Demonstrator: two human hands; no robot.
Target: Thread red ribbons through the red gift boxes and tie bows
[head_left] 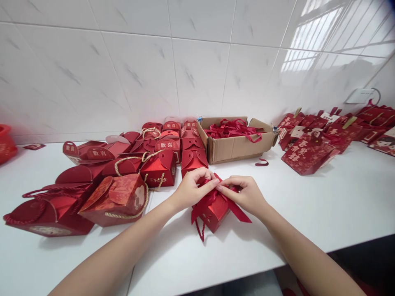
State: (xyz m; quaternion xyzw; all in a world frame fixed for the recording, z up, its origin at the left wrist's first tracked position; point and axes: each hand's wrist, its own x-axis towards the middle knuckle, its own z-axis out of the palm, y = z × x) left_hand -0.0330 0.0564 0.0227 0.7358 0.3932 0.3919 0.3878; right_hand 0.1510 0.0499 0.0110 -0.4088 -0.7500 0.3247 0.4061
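A small red gift box (216, 211) with a twisted red cord handle stands on the white table in front of me. A shiny red ribbon (236, 207) lies across its top, its tails hanging down both sides. My left hand (197, 187) is closed, thumb and fingers pinching the ribbon at the left of the box top. From the right, my right hand (242, 191) pinches the ribbon too, its fingertips almost meeting the left thumb. The fingers partly hide the ribbon's middle, so I cannot tell whether it is knotted.
Several red gift boxes (119, 197) crowd the table (333, 205) at left. Behind my hands a cardboard box (237, 149) holds loose red ribbons (230, 129). More red boxes (308, 156) stand at right. A red basin (6, 144) is at the far left, and a tiled wall (200, 61) rises behind.
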